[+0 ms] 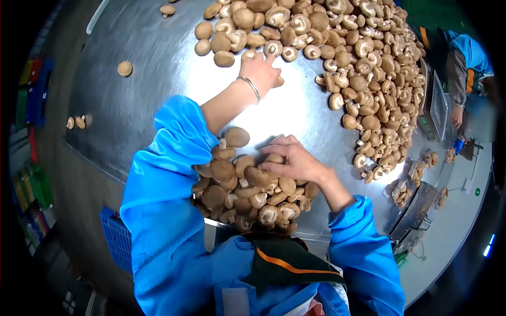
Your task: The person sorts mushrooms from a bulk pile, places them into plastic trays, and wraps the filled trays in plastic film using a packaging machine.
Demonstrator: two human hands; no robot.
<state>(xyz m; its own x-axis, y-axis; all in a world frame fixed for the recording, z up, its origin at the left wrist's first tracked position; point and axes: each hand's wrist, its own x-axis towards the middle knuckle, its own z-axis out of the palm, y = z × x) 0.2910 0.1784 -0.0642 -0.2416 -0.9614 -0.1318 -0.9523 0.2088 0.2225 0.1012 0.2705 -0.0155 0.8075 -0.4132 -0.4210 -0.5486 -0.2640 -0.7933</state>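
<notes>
Picking seems underway; left hand (259, 71), fingers spread, reaches for mushrooms (273, 49); right hand (296, 160), grip unclear, curls over a pile (257, 200) near the surface's (137, 105) bottom edge; lifting calls for closing fingers.

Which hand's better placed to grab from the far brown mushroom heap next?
Likely the left hand, at the far heap; the right hand is at the smaller, near brown mushroom pile.

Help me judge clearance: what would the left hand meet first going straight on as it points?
Probably the gills-up mushroom at the edge of the large pile; the left hand may be touching it, though depth is unclear.
</notes>
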